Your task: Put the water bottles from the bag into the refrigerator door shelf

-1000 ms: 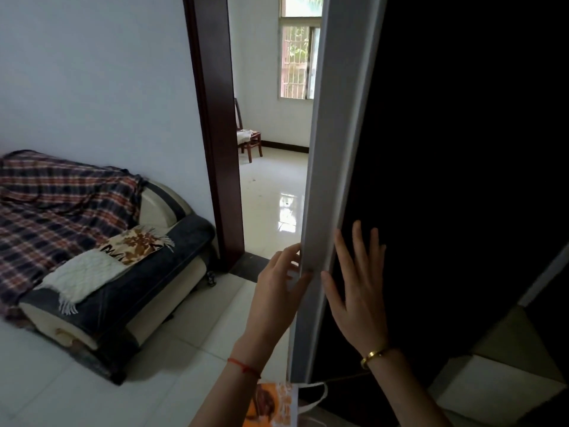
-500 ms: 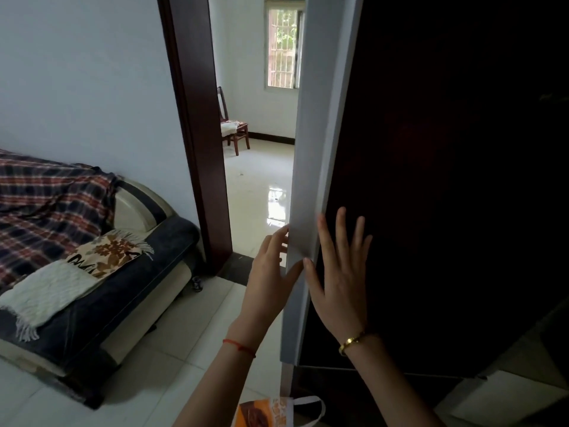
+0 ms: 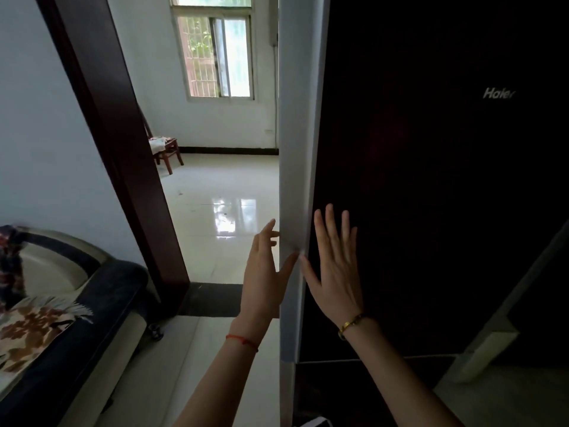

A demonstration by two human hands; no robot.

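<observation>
The refrigerator door (image 3: 431, 180) is dark and glossy, with a silver logo and a pale grey side edge (image 3: 295, 149). My left hand (image 3: 264, 278) wraps that edge, thumb on the near face and fingers behind it. My right hand (image 3: 335, 272) lies flat on the dark front, fingers spread, holding nothing. A white scrap at the bottom edge may be the bag (image 3: 317, 422). No water bottles or door shelf show.
A dark sofa (image 3: 92, 318) with a patterned cushion stands at the lower left. A brown door frame (image 3: 117, 149) leads to a tiled room with a wooden chair (image 3: 166, 149) and a window. A second dark fridge panel (image 3: 369, 389) sits below the door.
Both hands stay on the door. The view has swung right and up: the sofa has slid left, the orange bag has dropped almost out of frame, and the logo has come into sight.
</observation>
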